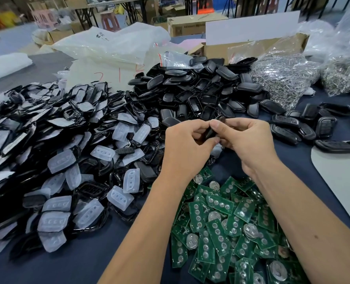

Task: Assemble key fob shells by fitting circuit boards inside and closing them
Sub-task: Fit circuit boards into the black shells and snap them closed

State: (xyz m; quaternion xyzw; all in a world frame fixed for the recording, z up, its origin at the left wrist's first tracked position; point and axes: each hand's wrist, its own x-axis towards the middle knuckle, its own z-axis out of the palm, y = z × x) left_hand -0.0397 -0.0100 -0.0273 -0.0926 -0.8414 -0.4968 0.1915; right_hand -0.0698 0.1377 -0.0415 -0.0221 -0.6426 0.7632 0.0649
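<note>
Both hands meet above the table's middle around one black key fob shell [215,128], held edge-on. My left hand [187,146] pinches its near side with thumb and fingers. My right hand [245,138] grips its far side, thumb on top. Most of the shell is hidden by the fingers. Below my forearms lies a heap of green circuit boards [221,218] with round metal contacts. A mound of black shell halves [200,89] rises behind my hands.
Left of my hands spreads a big pile of black frames and translucent button pads [63,160]. Closed black fobs [305,126] lie at the right beside a grey mat [342,177]. Bags of metal rings [286,76] and a cardboard box [241,48] stand behind.
</note>
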